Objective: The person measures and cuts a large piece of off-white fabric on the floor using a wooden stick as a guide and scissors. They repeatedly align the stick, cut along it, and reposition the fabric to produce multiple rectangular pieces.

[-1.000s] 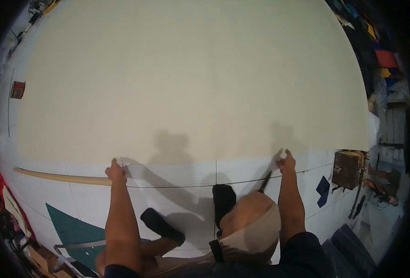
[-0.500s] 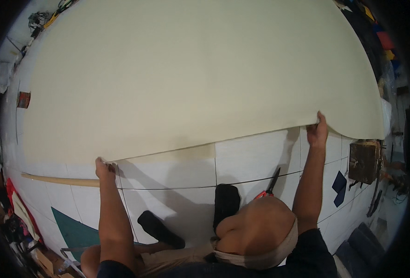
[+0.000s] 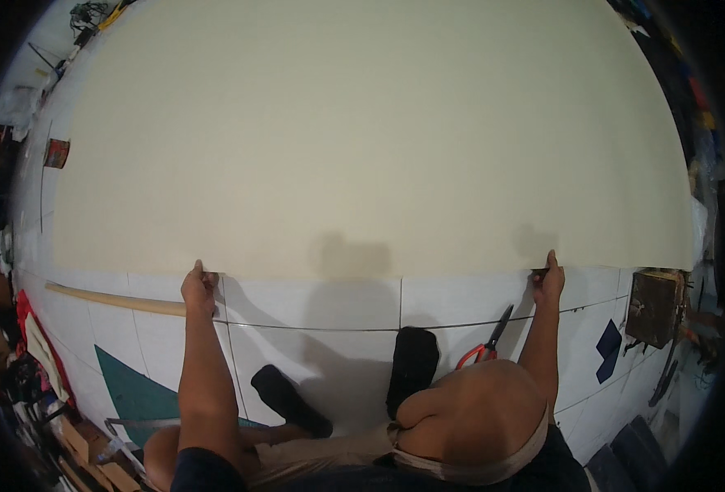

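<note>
We are seeing a plain cream sheet (image 3: 370, 148) across the upper frame, dark-lined white tiles (image 3: 329, 302) below, 2 black socks (image 3: 414, 361) lower centre, a green piece (image 3: 133, 392) lower left.

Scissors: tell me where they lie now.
In the head view, the red-handled scissors lie right of centre on the tiled floor, between the right foot and right hand.

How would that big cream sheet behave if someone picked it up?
The cream sheet would probably flop or sag, being so broad and thin at its edge. It may be light for its size: the left hand and right hand hold just its near edge.
</note>
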Demonstrator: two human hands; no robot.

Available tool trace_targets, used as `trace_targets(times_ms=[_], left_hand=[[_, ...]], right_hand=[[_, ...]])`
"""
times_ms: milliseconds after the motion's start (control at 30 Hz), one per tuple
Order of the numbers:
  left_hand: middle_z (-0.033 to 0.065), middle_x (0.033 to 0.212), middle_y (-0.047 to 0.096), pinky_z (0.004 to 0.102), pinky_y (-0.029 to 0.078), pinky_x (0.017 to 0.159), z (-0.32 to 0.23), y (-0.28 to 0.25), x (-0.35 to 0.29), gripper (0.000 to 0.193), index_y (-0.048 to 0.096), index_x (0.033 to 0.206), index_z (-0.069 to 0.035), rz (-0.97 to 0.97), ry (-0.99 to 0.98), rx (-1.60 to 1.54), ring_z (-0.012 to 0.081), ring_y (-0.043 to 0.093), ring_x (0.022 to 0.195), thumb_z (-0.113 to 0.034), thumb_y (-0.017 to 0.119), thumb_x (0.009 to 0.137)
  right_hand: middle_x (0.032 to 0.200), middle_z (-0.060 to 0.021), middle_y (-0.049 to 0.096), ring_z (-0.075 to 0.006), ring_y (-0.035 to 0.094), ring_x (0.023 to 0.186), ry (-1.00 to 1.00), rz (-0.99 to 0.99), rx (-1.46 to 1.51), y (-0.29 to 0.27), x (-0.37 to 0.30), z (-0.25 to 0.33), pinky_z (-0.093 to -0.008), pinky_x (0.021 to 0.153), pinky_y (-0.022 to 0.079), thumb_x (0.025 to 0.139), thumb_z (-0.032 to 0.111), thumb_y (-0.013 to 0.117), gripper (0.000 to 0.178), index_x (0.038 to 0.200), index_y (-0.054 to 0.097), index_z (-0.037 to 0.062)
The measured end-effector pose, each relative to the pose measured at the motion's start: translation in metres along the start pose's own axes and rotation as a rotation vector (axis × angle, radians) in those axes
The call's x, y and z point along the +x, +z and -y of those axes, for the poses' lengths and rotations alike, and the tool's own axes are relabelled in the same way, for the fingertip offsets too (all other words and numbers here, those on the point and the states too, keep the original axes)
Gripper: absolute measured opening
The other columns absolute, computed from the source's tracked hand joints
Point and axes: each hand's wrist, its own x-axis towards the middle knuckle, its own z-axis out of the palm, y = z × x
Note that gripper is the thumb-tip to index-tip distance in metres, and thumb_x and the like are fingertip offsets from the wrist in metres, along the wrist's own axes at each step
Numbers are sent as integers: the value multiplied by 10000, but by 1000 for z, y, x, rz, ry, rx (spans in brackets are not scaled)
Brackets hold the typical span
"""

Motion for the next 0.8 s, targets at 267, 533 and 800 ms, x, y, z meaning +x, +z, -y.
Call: trace_targets(times_ms=[267,533,800], left_hand=[[57,596,517,247,439,441,7,13,-7,292,466,712,-57,-51,74,374,145,483,459,-188,682,859],[85,675,541,272,452,447,14,24,-14,436,395,1062,2,-246,113,346,142,497,493,-100,731,804],[103,770,561,289,462,486,8,21,-20,693,302,1310,17,-289,137,438,166,533,557,-140,739,796]], right_hand=[[627,-66,545,-150,491,485,-103,-189,-541,-20,22,-7,-305,437,388,791,377,728,403,772,530,26],[697,-112,582,-207,544,625,-167,-242,-593,-16,31,-15,-370,588,451,769,370,737,428,734,567,-21],[935,-198,622,-243,598,784,-45,-267,-546,-9,27,-14,-375,671,494,758,351,771,551,954,573,-124]])
